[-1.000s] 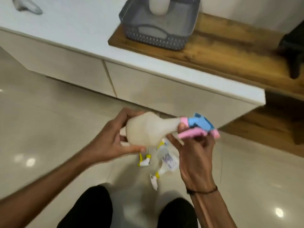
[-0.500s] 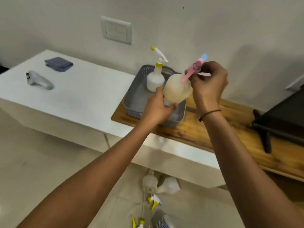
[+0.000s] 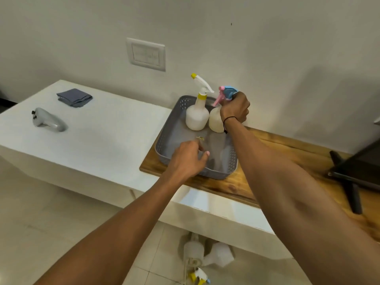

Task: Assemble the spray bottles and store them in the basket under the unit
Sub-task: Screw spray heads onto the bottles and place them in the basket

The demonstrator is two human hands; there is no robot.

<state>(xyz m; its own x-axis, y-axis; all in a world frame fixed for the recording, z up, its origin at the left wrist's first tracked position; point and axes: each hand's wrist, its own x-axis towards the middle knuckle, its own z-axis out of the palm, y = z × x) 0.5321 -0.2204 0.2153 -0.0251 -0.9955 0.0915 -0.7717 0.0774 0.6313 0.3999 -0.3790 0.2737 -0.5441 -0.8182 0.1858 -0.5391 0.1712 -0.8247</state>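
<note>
Fingers of our right hand grip pink-blue bottle, hiding its neck; left hand, 7 o'clock, loosely spread.

Pink-topped bottle now stands in basket; left hand released it

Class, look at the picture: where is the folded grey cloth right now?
The folded grey cloth lies at the far left of the white counter, near the wall, just beyond the grey handheld controller.

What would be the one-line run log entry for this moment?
right hand: holds pink-blue spray bottle in grey basket | left hand: empty, over basket | yellow-capped bottle: upright beside
</note>
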